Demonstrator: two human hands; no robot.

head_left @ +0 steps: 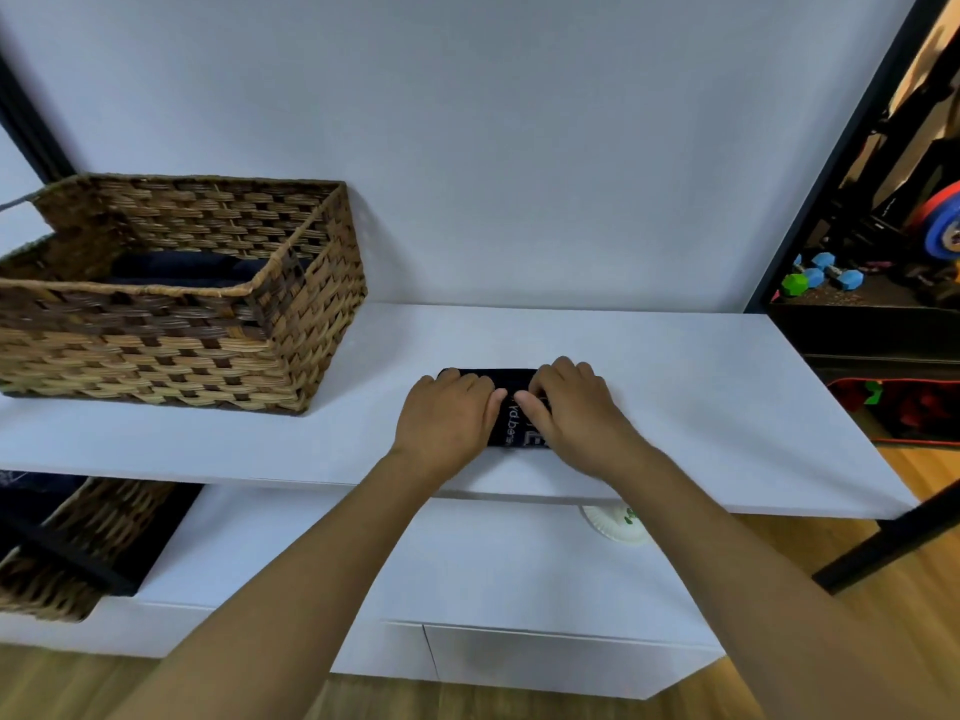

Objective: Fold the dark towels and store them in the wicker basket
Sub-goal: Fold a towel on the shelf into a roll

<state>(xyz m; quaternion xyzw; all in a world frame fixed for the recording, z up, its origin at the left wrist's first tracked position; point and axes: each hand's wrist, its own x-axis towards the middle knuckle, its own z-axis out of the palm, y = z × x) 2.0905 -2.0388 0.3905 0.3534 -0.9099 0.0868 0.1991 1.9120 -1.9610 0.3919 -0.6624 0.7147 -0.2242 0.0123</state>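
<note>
Basket [171, 350] left of hands | dumbbells [823, 280] far right

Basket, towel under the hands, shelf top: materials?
Wicker basket: woven natural fibre, likely rattan, matte; flat tan and brown strands interlace. Dark towel: soft navy or black fabric, matte, with light lettering; weave too small to tell. Both hands, left hand and right hand, lie on it. Shelf top: smooth matte white board, perhaps laminate.
</note>
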